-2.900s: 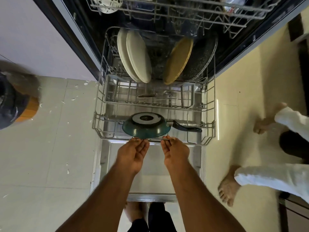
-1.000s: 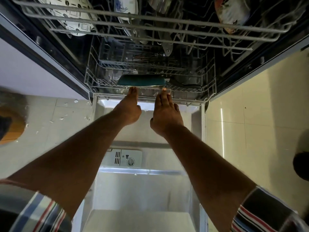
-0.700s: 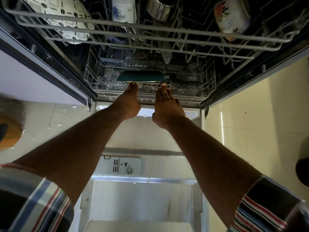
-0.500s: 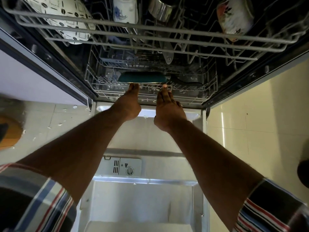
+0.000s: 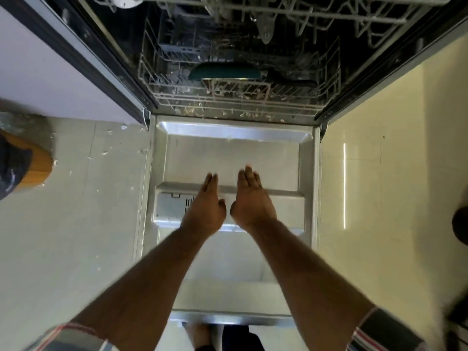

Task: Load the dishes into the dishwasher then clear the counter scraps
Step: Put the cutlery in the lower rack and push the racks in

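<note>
Left hand (image 5: 205,211) and right hand (image 5: 251,201) side by side over the lowered dishwasher door (image 5: 286,158), fingers straight, holding nothing, well apart from the rack. Left on the floor: an orange-and-dark container (image 5: 22,165), pale scraps (image 5: 106,150) beside it. Centre, deep in the tub: lower rack (image 5: 253,97) pushed in, teal frying pan (image 5: 225,71) on edge at its front, black handle to the right.
</note>
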The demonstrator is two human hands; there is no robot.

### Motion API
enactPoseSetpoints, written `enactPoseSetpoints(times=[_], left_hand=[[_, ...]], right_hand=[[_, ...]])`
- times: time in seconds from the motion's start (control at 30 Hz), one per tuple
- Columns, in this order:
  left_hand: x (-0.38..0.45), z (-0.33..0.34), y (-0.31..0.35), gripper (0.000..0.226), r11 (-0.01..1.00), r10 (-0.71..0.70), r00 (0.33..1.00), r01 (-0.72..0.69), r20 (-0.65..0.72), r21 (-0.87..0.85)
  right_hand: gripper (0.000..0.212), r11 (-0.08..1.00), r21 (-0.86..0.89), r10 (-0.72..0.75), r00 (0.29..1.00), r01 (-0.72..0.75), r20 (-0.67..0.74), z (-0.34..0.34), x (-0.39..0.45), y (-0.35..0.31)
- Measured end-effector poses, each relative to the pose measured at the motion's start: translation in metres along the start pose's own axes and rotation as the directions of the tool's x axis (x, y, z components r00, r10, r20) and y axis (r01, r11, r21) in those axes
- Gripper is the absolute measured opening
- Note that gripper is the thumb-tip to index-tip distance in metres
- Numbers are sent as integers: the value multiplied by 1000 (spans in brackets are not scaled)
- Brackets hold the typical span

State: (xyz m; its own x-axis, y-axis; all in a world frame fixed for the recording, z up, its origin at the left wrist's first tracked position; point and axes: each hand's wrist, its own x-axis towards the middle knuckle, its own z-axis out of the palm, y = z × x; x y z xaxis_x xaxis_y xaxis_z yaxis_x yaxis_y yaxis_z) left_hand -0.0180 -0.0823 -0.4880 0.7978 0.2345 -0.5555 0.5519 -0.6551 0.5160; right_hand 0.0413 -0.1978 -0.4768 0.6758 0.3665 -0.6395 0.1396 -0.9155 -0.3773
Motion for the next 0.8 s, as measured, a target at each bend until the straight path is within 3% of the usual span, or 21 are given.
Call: enactPoseSetpoints(times=[0.3,0.43,0.5,0.53,0.63,0.7,0.73,0.8], left_hand=[[-149,91,-81,66,980,-161,969,180,187,-90],[-198,117,-105,63,894,-297,926,355,231,-274],[-220,125,-115,59,754,-395,876,481,277,-448],[-229,130,-120,54,643,-441,841,539,313,-544],[-257,141,-131,26,216,-517,738,602,433,-769],[-274,148,-138,28,41,-504,717,576,481,-816],[-279,153,-141,32,-9,-495,718,559,489,-829],[-290,166,-147,36,-90,-484,729,509,484,-856]], right_hand=[[99,981,98,150,974,-168,173,135,-121,6],[80,876,373,275,951,-307,138,185,-171,8],[70,690,591,408,899,-418,160,211,-194,11],[64,546,699,462,862,-462,208,226,-204,14],[36,-37,911,498,783,-411,373,262,-227,24],[27,-396,877,459,768,-273,447,274,-243,32],[27,-487,845,447,768,-221,459,278,-249,36],[28,-557,815,451,765,-161,460,290,-263,44]])
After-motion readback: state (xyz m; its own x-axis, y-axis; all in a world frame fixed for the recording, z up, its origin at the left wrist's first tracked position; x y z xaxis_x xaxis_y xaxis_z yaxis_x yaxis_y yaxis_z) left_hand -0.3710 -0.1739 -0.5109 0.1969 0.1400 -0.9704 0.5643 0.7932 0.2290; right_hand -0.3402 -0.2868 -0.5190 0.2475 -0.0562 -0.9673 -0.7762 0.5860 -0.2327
